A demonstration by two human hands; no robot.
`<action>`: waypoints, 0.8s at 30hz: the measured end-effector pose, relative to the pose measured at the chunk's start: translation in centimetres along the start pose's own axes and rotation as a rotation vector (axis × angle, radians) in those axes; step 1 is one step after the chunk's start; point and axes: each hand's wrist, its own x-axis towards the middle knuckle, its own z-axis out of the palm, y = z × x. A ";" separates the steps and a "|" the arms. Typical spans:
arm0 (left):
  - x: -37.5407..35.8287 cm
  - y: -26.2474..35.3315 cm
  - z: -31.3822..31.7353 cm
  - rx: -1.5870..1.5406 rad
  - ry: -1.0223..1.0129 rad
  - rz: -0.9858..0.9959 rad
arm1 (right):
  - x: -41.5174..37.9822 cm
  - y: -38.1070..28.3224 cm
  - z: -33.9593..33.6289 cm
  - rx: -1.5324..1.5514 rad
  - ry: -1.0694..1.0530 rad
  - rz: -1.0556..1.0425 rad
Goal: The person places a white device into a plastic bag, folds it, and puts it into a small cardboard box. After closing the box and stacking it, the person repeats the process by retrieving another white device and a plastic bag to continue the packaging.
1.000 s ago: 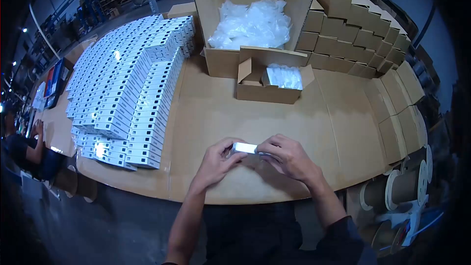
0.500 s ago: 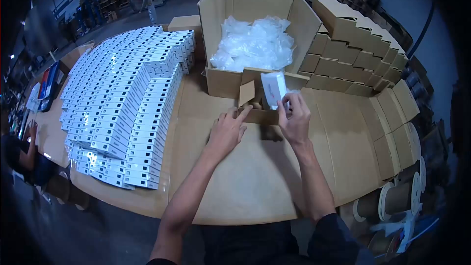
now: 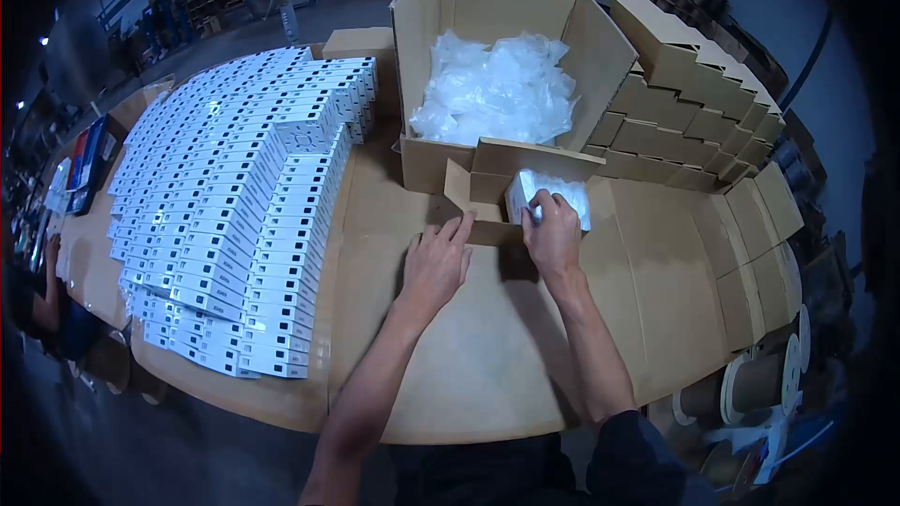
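Observation:
A small cardboard box (image 3: 487,189) stands with its flaps up in front of me. My left hand (image 3: 436,258) rests at its front left corner, fingers stretched and the index fingertip touching the edge, thumb apart. White plastic-wrapped packets (image 3: 565,189) fill the right end of the box. Above them my right hand (image 3: 553,234) is closed on a white packet, pushed down among the others; its lower part is hidden by the fingers and the box wall.
Behind the box, a large carton (image 3: 417,164) holds clear plastic bags (image 3: 497,89). Stacked white boxes (image 3: 225,215) cover the left side. Brown cartons (image 3: 694,84) are piled at the back right, open cartons (image 3: 750,262) in front. A person (image 3: 47,290) is at far left.
My right hand has lowered the white packet from above the box into its right end. My left index finger has drawn back from inside to the front corner.

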 end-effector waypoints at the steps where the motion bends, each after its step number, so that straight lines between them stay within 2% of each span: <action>1: 0.0 -0.1 0.0 -0.006 0.007 -0.004 | 0.2 0.0 0.1 -0.014 -0.015 0.016; 7: -0.2 0.2 0.3 -0.038 0.067 -0.023 | 1.1 -0.2 1.4 -0.162 -0.173 0.164; 10: -0.1 0.3 0.5 -0.064 0.033 -0.068 | 1.2 -0.7 1.0 -0.218 -0.224 0.174; 11: -0.2 0.3 0.7 -0.036 0.051 -0.046 | 1.4 -0.9 0.6 -0.234 -0.296 0.215; 14: -0.4 0.5 1.1 0.033 0.120 0.029 | 0.6 -0.6 -0.3 -0.199 -0.230 0.119; 18: -0.5 0.5 1.3 0.003 0.086 0.046 | 0.8 -0.2 -0.8 -0.172 -0.207 0.009; 24: 0.3 -0.1 0.1 -0.054 0.051 0.088 | 0.5 0.4 -0.7 -0.125 -0.200 -0.011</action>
